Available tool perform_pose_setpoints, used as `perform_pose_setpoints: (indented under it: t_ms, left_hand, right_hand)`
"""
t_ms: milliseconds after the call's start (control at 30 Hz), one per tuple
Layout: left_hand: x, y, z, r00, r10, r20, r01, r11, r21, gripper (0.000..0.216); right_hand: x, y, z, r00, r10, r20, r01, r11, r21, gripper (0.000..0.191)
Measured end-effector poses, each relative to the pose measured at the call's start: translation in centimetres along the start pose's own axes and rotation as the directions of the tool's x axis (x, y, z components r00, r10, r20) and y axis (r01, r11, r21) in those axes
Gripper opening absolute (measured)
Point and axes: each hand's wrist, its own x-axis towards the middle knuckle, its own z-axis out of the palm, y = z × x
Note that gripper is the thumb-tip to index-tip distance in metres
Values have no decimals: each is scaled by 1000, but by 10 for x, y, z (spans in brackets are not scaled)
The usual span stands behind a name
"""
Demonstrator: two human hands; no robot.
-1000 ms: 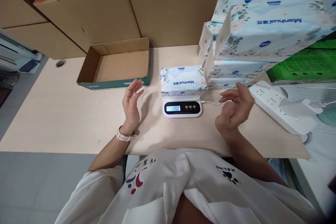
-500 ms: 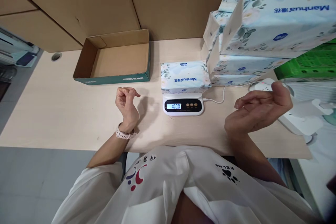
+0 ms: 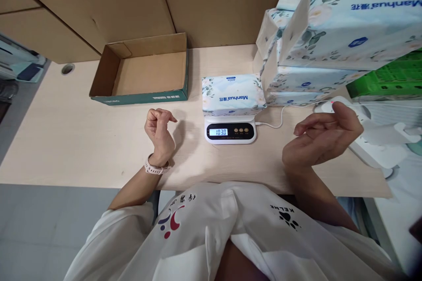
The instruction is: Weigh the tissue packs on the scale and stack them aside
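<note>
While the soft blue-and-white tissue pack [image 3: 233, 95] sits weighing on the small white scale [image 3: 230, 132], the left hand [image 3: 158, 132] is curled empty, the right hand [image 3: 321, 137] half open; lifting it probably needs both.

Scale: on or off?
On. The scale shows a lit blue display with digits; a tissue pack sits on its platform.

**Pack on scale, both hands clear**

A tissue pack [image 3: 232, 94] sits on the scale [image 3: 230, 131], whose display is lit. The left hand [image 3: 159, 134] hovers beside it in a loose fist. The right hand [image 3: 321, 138], half-curled and empty, hovers near a power strip [image 3: 372, 145].
</note>
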Motion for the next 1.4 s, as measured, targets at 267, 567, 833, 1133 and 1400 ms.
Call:
perform_pose_setpoints:
  t_ms: [267,567,833,1133,1400]
  left_hand:
    - [0,-1,-1,1000,-10,8,10,1000,14,36]
    - [-1,-2,-1,1000,-12,25,12,1000,28,40]
    - [0,-3,-1,999,-31,24,31,999,33,45]
    - [0,-1,0,999,-45,24,44,997,67,47]
    - [0,-3,-1,999,-42,30,41,998,42,47]
  right_hand:
    - [1,-3,0,999,-29,36,27,998,49,40]
    - [0,-10,-1,986,166,-8,-166,980,-112,47]
    - [-1,-13,-2,986,159,41,-159,987,-8,36]
    - [-1,-13,-4,981,181,64,-177,982,-57,39]
    - [-1,-16,-5,979,177,98,-170,983,-69,38]
